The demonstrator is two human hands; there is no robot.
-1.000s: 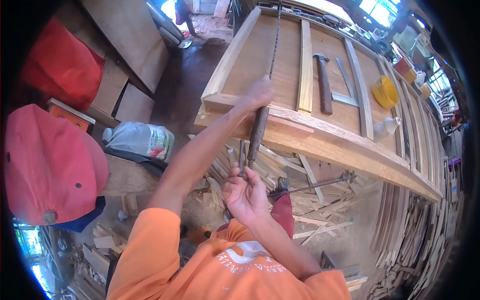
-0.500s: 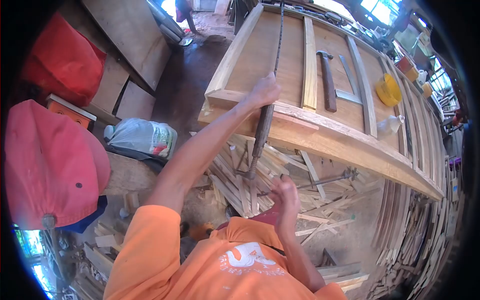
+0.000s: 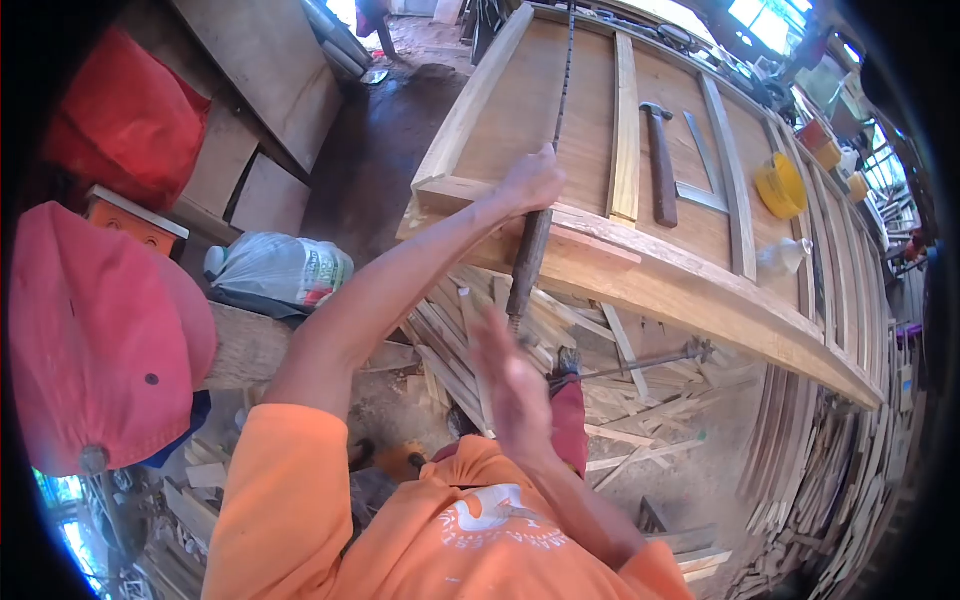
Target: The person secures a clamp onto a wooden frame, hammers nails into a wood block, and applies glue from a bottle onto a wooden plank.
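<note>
Clamp (image 3: 530, 255) was apparently being adjusted at the wooden frame (image 3: 660, 285): gripped by left hand (image 3: 538, 182); grasp of right hand (image 3: 520, 388) indeterminable, blurred; steadying was required

The floor (image 3: 385, 140) is dark brown along the aisle at upper left and paler lower down, where wood scraps (image 3: 650, 445) cover part of it. Large flat panels (image 3: 275, 65) line the left side of the aisle. A worn wooden ledge (image 3: 245, 350) extends at left. Long wood strips (image 3: 800, 485) are stacked at lower right. Bright daylight enters through a window (image 3: 770, 22) at upper right and an opening (image 3: 75, 545) at lower left.
</note>
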